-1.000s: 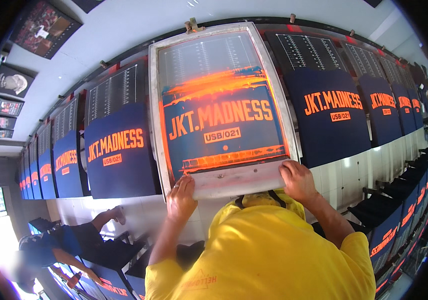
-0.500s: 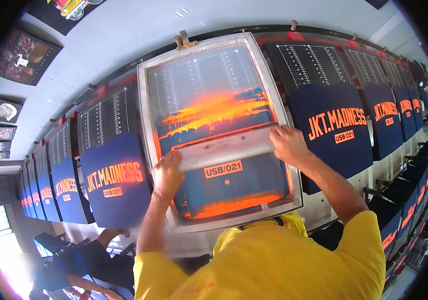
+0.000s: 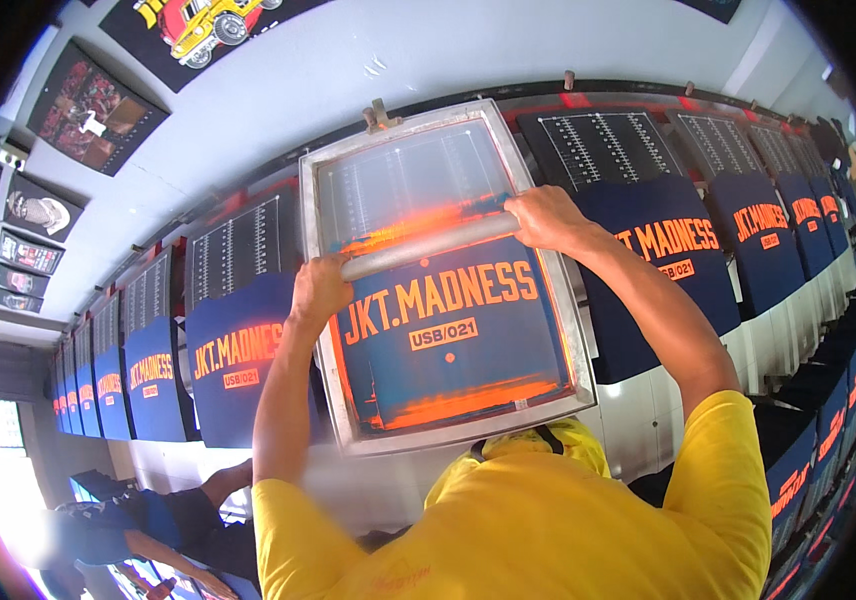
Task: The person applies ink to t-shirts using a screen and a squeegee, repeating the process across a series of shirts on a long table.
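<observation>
A silver-framed printing screen (image 3: 468,432) lies in the middle over a dark blue fabric panel. My left hand (image 3: 323,288) is closed on the left end of a long pale squeegee (image 3: 430,243), and my right hand (image 3: 546,218) is closed on its right end. The squeegee lies across the upper half of the mesh, tilted slightly up to the right. Orange ink (image 3: 388,236) is smeared just beyond it, and an orange ink band (image 3: 478,402) crosses the near end. Orange lettering (image 3: 443,300) shows between the squeegee and that band.
Printed dark blue fabric panels (image 3: 153,385) on black boards run in a row to the left, with similar panels (image 3: 763,262) to the right. Another person (image 3: 163,520) is at the lower left. More printed panels (image 3: 798,475) hang at the lower right. Posters (image 3: 98,115) are on the wall.
Both hands have pushed the squeegee away from me, toward the screen's far end. The large orange lettering it covered now shows. The head view has shifted slightly.
</observation>
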Tool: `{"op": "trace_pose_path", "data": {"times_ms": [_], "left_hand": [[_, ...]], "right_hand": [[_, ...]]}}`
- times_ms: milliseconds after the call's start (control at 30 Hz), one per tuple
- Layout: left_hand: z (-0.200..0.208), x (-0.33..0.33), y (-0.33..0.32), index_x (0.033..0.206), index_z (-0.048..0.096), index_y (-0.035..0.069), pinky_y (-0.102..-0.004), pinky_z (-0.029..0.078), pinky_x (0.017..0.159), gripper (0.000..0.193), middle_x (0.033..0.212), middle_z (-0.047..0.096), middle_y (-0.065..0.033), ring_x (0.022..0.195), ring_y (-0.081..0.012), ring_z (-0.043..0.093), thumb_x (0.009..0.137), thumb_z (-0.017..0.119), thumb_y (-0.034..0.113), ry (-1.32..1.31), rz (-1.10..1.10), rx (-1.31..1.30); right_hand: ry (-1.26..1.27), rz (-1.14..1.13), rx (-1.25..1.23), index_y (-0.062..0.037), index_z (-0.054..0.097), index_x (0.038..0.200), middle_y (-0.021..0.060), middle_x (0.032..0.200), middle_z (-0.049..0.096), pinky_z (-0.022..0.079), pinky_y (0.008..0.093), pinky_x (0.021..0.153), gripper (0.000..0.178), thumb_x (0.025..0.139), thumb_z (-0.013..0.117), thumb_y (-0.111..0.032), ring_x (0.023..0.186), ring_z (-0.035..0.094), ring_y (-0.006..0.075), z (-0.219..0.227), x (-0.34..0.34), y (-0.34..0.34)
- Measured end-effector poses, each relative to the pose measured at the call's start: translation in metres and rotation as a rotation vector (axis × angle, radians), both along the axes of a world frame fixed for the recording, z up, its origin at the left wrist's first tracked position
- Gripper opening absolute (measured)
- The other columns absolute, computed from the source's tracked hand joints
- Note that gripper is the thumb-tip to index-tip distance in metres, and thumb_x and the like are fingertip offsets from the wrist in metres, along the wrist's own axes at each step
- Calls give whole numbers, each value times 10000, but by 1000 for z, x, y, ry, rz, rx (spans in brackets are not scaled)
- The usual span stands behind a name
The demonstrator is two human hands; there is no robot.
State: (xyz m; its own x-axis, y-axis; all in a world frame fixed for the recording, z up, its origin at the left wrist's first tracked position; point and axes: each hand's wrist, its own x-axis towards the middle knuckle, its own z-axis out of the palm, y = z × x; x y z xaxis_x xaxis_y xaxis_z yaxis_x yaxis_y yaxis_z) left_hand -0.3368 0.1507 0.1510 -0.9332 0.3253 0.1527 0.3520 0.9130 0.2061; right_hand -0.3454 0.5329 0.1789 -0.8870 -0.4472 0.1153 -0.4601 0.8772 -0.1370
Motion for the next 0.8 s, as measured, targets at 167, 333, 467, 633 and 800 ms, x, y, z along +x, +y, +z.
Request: {"op": "trace_pose_path", "data": {"times_ms": [167,333,467,633,800], "left_hand": [[43,20,-4,929,711,67,-452,532,767,252,931,687,-170,854,-375,661,701,613,22,102,37,110],[51,67,-6,959,697,42,-420,542,788,281,942,690,-141,874,-348,663,692,618,5,187,17,128],[27,133,-8,1016,690,37,-395,556,831,381,1006,694,-131,924,-316,676,650,618,-40,144,-6,106],[-24,215,-10,981,669,23,-382,560,821,397,1029,691,-124,940,-308,674,598,627,-68,141,-40,166],[-52,262,-8,996,648,5,-369,549,878,419,1073,668,-110,1046,-284,645,591,614,-96,91,6,125]], "right_hand": [[229,49,-63,-6,656,787,185,760,664,531,467,674,91,713,633,-54,746,670,366,40,20,-4],[282,24,-48,-24,618,797,128,807,650,541,438,681,105,698,643,-48,793,656,316,47,75,-7],[312,43,-59,-55,593,824,85,833,624,543,413,656,153,681,644,-60,811,642,272,7,139,-2],[237,9,-101,-57,559,808,69,855,611,539,391,652,174,649,628,-68,806,636,267,-53,225,-6],[297,45,-136,-29,569,833,92,943,608,541,377,719,185,673,635,-95,902,614,266,-80,264,-17]]}}
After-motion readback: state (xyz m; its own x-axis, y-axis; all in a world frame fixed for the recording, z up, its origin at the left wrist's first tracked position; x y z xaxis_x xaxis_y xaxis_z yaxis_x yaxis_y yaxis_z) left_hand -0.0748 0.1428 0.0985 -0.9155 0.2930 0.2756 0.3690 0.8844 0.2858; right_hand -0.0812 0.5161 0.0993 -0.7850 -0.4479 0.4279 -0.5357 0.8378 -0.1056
